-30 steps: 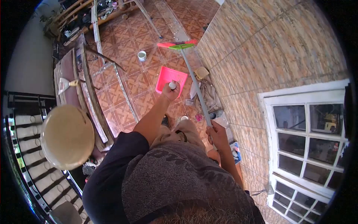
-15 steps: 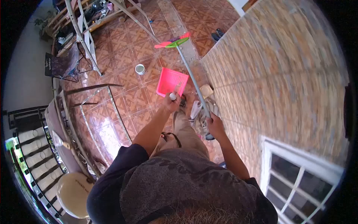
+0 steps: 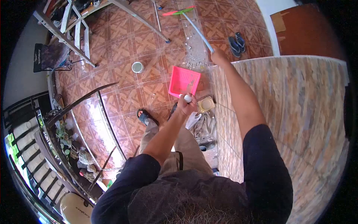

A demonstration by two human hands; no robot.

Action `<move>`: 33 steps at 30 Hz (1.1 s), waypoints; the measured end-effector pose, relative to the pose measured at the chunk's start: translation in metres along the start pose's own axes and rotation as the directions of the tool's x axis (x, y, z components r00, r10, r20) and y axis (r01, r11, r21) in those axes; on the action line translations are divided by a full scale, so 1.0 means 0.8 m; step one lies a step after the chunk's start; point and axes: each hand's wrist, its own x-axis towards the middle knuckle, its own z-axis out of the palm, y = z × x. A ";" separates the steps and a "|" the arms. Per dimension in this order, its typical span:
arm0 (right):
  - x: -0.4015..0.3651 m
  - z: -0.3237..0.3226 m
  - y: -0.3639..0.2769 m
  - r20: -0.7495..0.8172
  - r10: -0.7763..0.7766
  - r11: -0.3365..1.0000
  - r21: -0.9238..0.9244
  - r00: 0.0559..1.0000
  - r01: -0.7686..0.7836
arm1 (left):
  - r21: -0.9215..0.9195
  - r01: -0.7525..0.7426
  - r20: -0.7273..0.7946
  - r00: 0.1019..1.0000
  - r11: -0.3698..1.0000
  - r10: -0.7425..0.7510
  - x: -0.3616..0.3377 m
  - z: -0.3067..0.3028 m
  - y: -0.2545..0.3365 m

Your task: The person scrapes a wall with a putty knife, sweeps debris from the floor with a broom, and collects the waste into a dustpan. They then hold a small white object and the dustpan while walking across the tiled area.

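Note:
My left hand (image 3: 186, 106) is closed round the white handle end of a pink dustpan (image 3: 184, 80), which is held low over the tiled floor. Out to the upper right, my right hand (image 3: 219, 56) grips the pale blue stick of a broom (image 3: 197, 30). Its green and pink head (image 3: 179, 12) rests at the far end, near the ladder's foot. Pale debris (image 3: 194, 52) lies scattered on the floor between the broom head and the dustpan.
A metal ladder (image 3: 140, 20) stands ahead. There is a white tub (image 3: 137, 67) left of the dustpan, flip-flops (image 3: 236, 44) beyond the stone-clad wall (image 3: 261, 97), and a folding chair (image 3: 54, 56) at left. A cloth bundle (image 3: 204, 127) and yellowish container (image 3: 206, 104) lie by the wall.
My right hand has stretched forward and right, carrying the broom farther out. The dustpan and my left hand sit slightly farther right in view. More debris and the flip-flops now show.

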 end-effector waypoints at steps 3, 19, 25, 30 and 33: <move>0.103 0.036 0.010 0.117 0.066 0.997 -0.033 0.991 -0.063 | 0.017 0.000 0.004 1.000 1.000 0.000 0.038 0.006 -0.004; -0.054 0.032 0.063 0.410 0.326 0.936 -0.015 0.852 -0.351 | -0.057 -0.023 -0.171 0.985 0.998 0.013 0.087 0.087 -0.060; -0.206 -0.017 0.056 0.597 0.337 0.846 0.147 0.728 -0.512 | -0.019 0.010 -0.120 0.993 1.000 -0.012 0.094 0.073 -0.055; -0.305 -0.075 0.030 0.694 0.354 0.726 0.218 0.627 -0.652 | 0.071 0.019 -0.048 0.999 0.997 -0.015 0.096 0.057 -0.048; -0.351 -0.135 0.000 0.652 0.381 0.750 0.196 0.655 -0.631 | 0.067 0.006 -0.055 0.998 0.998 -0.002 0.092 0.052 -0.047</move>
